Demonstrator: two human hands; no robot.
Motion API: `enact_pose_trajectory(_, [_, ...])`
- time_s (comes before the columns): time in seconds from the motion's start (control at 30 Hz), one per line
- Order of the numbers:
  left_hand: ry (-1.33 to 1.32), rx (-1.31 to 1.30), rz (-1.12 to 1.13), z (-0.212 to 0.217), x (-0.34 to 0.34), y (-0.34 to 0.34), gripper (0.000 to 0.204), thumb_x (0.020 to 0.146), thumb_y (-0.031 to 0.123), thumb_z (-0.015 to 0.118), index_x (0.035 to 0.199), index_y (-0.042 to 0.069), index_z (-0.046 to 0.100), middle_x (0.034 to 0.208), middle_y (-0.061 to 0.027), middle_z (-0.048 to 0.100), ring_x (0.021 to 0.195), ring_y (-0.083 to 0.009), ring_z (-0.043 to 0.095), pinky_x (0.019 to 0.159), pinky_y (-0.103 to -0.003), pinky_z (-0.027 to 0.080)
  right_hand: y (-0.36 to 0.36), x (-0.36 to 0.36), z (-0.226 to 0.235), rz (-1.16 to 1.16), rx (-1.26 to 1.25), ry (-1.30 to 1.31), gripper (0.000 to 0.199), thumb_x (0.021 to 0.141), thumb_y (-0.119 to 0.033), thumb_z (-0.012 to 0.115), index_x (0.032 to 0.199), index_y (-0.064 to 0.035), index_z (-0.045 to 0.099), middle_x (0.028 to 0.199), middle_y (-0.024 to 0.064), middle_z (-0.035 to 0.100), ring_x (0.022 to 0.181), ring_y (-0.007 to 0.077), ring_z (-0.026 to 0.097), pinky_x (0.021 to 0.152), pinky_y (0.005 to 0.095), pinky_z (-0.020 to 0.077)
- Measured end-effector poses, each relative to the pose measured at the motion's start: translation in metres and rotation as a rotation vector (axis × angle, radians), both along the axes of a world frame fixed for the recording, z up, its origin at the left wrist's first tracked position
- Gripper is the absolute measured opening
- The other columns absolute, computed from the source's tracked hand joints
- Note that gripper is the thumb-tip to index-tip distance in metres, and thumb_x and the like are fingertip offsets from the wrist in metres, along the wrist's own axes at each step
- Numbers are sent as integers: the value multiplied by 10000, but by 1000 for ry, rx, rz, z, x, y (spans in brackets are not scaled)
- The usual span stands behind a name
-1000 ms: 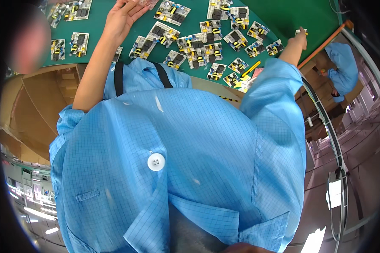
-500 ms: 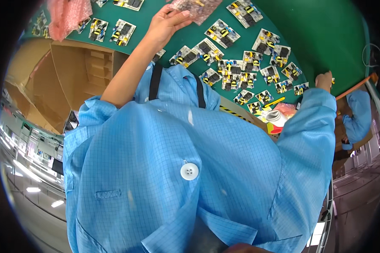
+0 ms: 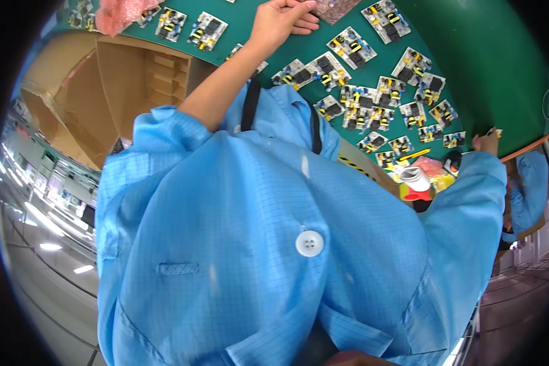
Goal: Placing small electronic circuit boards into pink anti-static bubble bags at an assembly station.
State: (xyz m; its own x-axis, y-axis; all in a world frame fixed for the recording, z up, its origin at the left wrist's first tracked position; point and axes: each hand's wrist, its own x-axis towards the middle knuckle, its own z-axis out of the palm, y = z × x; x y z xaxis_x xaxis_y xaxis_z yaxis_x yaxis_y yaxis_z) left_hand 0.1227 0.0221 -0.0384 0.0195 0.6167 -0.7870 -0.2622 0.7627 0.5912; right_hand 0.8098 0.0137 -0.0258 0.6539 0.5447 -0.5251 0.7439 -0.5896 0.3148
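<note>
My left hand [image 3: 280, 24] is at the top of the view, its fingers partly curled. Its thumb and fingertips pinch the edge of a clear pinkish bubble-wrap bag [image 3: 337, 10], cut off by the top edge. What the bag contains is hard to see. Far to the right, my right hand [image 3: 486, 143] is small, with its fingers closed. A bit of a circuit board [image 3: 499, 133] pokes out beside its fingertips; the grip itself is mostly hidden. Between my hands lie several white circuit boards [image 3: 352, 47] with black, yellow and blue parts.
The boards lie on a green tabletop [image 3: 470, 55]. Pink bubble wrap [image 3: 119, 15] is heaped at the upper left. Below it stands an open cardboard box [image 3: 119, 91]. A yellow pen [image 3: 415, 154] and a white roll [image 3: 415, 179] are near the right front. Another person's blue sleeve [image 3: 531, 189] shows at the far right.
The whole view has shifted, so the table appears further right. My left hand and the bubble-wrap bag have moved slightly away from me. My right hand has come a little nearer.
</note>
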Motion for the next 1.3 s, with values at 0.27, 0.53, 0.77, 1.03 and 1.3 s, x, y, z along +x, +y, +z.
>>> enact_pose_trajectory(0.27, [730, 474, -224, 32, -69, -19, 182, 925, 197, 602, 887, 20, 612, 697, -24, 621, 593, -99, 561, 567, -240, 458, 57, -177, 41, -1038, 1142, 584, 490, 891, -314, 624, 1284, -30, 557, 1309, 155, 559, 1176, 238, 554, 1013, 452, 423])
enact_pose_trajectory(0.53, [1694, 701, -433, 45, -219, 11, 480, 689, 140, 689, 1112, -16, 525, 1063, -224, 567, 1057, -411, 503, 927, -494, 387, -19, -381, 65, -305, 802, 1004, 460, 841, -117, 716, 1256, -7, 552, 1204, 90, 616, 1050, 174, 600, 937, 276, 441])
enact_pose_trajectory(0.77, [1790, 630, -854, 68, -259, 19, 282, 814, 154, 665, 1069, 59, 591, 1011, -143, 624, 993, -324, 586, 876, -455, 460, -80, -501, 63, -270, 714, 1318, 548, 747, -63, 795, 1189, 10, 480, 1121, 110, 616, 1040, 176, 585, 884, 295, 484])
enact_pose_trajectory(1.03, [1429, 931, -616, 61, -280, 10, 80, 800, 114, 662, 805, 34, 656, 863, -160, 629, 825, -366, 566, 791, -443, 457, -64, -519, 33, -65, 648, 1274, 679, 730, -44, 789, 1235, 10, 339, 1125, 161, 600, 966, 204, 625, 783, 314, 542])
enact_pose_trajectory(1.3, [1088, 1278, -379, 103, -175, -40, 93, 799, 9, 640, 887, 37, 623, 942, -109, 654, 897, -307, 593, 798, -384, 446, -66, -548, -1, 77, 672, 1005, 699, 691, -292, 829, 1178, 1, 422, 1069, 186, 588, 963, 280, 602, 833, 363, 491])
